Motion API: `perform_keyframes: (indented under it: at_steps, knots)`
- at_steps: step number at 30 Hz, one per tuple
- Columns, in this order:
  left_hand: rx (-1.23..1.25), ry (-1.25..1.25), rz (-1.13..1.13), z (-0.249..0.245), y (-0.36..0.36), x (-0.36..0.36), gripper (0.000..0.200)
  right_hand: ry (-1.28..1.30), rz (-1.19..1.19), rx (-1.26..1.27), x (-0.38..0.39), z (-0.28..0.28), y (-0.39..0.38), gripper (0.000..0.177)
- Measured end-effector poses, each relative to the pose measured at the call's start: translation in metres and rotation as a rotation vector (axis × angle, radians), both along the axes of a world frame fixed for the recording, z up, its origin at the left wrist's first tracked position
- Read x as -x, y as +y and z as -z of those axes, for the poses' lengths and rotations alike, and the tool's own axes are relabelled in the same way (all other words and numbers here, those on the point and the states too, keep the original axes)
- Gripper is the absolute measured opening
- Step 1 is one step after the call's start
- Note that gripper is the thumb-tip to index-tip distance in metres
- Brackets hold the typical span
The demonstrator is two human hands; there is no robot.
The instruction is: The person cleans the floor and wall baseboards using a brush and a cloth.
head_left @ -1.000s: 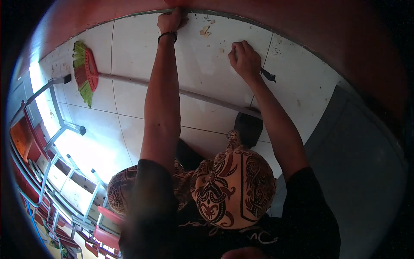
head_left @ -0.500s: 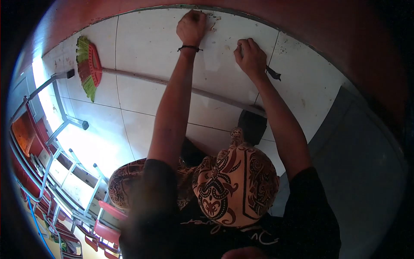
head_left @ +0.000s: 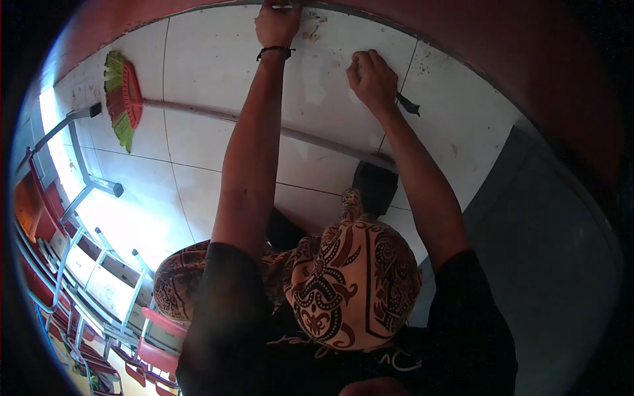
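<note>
My left hand [head_left: 277,26] is stretched forward to the base of the red wall [head_left: 198,5], its fingers curled; a pale sliver shows at the fingertips. Right beside it, small brown scraps [head_left: 314,30] lie on the white tiled floor [head_left: 211,56]. My right hand [head_left: 374,80] rests low over the tiles, farther right and nearer to me, with its fingers bent inward. I cannot tell what either hand holds. A dark, pointed strip [head_left: 408,104] sticks out beside my right wrist.
A broom with a red head [head_left: 132,96] and green bristles lies across the floor, its handle [head_left: 317,138] passing below my forearms. A dark blocky thing [head_left: 375,187] is at the handle's end. Metal-legged chairs [head_left: 86,185] crowd the left; a grey surface [head_left: 548,218] is at right.
My left hand has moved forward to the wall's foot, uncovering more of the scraps. My right hand stays near the same tile, fingers still bent. The whole view has shifted slightly.
</note>
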State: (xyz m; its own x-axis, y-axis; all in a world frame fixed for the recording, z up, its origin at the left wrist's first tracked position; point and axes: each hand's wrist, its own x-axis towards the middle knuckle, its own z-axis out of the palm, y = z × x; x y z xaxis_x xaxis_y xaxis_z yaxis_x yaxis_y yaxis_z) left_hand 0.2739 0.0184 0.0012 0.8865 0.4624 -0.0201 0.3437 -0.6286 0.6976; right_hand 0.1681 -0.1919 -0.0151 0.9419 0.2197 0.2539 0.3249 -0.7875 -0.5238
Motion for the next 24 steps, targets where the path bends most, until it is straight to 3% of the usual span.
perform_keyframes:
  at_steps: [1,2,4,6,9,13,24]
  knots:
    - [0.173,0.048,-0.024,-0.001,-0.005,0.003,0.040,-0.007,-0.001,0.003,0.000,0.001,0.000,0.011]
    - [0.177,0.054,-0.025,-0.001,-0.014,0.010,0.040,-0.001,-0.001,0.007,0.000,0.001,-0.001,0.011]
    - [-0.059,0.057,0.184,-0.007,-0.041,0.028,0.040,0.017,-0.012,0.003,0.000,0.001,-0.002,0.012]
    - [-0.056,0.053,0.390,-0.027,-0.068,0.046,0.046,-0.003,0.000,0.022,0.000,0.001,-0.001,0.014]
    - [-0.118,-0.050,0.516,-0.018,-0.091,0.054,0.057,0.017,0.006,0.064,0.001,0.002,-0.001,0.020]
    - [-0.207,0.062,0.514,-0.023,-0.094,0.050,0.061,0.056,-0.009,0.100,0.002,0.004,-0.004,0.028]
    - [-0.309,0.222,0.576,-0.020,-0.093,0.039,0.059,0.026,0.021,0.073,0.002,0.005,-0.002,0.025]
